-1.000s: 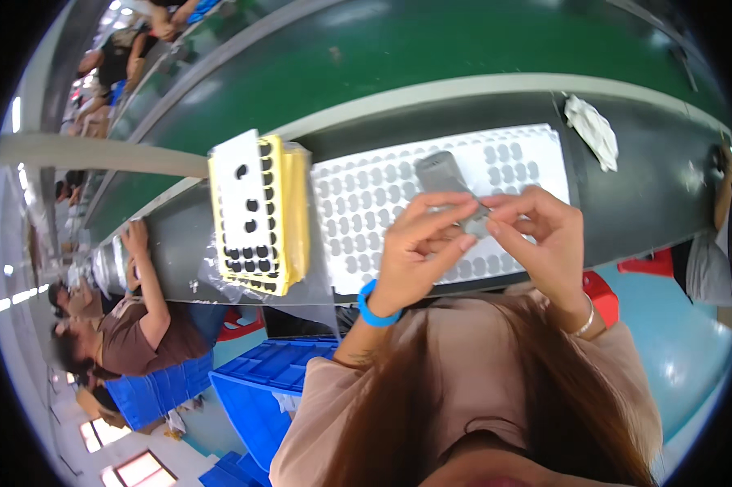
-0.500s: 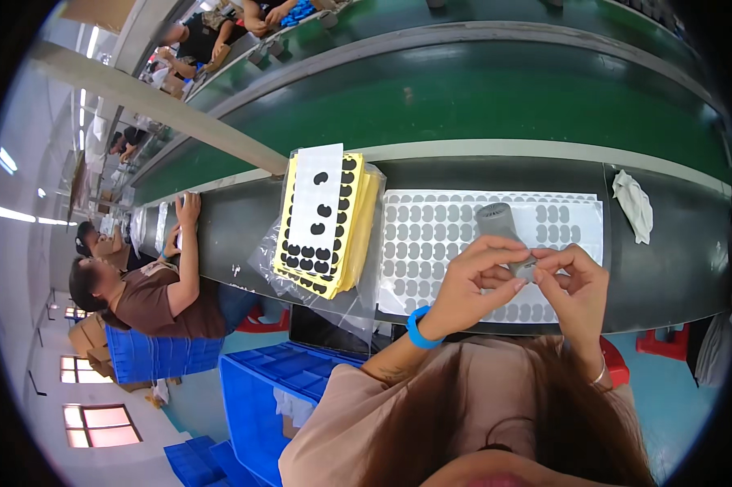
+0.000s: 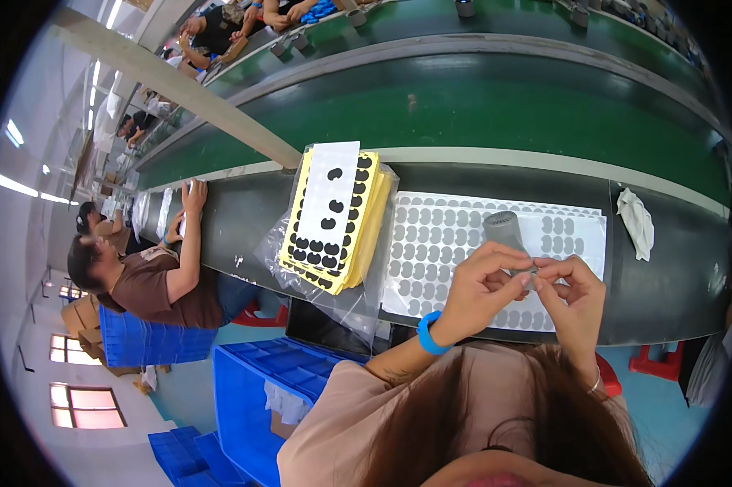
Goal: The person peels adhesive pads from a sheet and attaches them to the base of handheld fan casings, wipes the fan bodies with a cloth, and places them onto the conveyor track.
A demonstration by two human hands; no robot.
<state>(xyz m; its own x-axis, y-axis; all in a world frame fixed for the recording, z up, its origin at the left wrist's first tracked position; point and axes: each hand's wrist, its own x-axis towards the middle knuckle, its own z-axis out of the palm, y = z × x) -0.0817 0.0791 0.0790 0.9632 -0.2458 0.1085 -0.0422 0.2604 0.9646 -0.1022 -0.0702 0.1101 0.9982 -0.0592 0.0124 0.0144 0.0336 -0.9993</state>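
Note:
My left hand [image 3: 481, 290], with a blue band on its wrist, and my right hand [image 3: 575, 299] meet fingertip to fingertip. Both pinch a small grey piece [image 3: 531, 277] between thumbs and forefingers; the fingers cover most of it, so its exact kind is unclear. Just beyond the left fingers is a grey cylinder [image 3: 504, 228] with a slotted top; its lower end is hidden behind my hand. Under both hands lie white sheets [image 3: 431, 243] with rows of grey, notched oval stickers. Part of the top sheet shows bare white where stickers are gone.
To the left, a stack of yellow sheets [image 3: 366, 231] with black stickers lies in clear plastic. A white cloth [image 3: 634, 225] rests at the right. Past the bench runs a green conveyor [image 3: 496, 105]. A blue crate [image 3: 244, 406] stands below left, and a co-worker [image 3: 159, 280] sits further left.
The whole view has shifted slightly. My fingertips have drawn a little closer together around the small grey piece; the cylinder stays beyond them.

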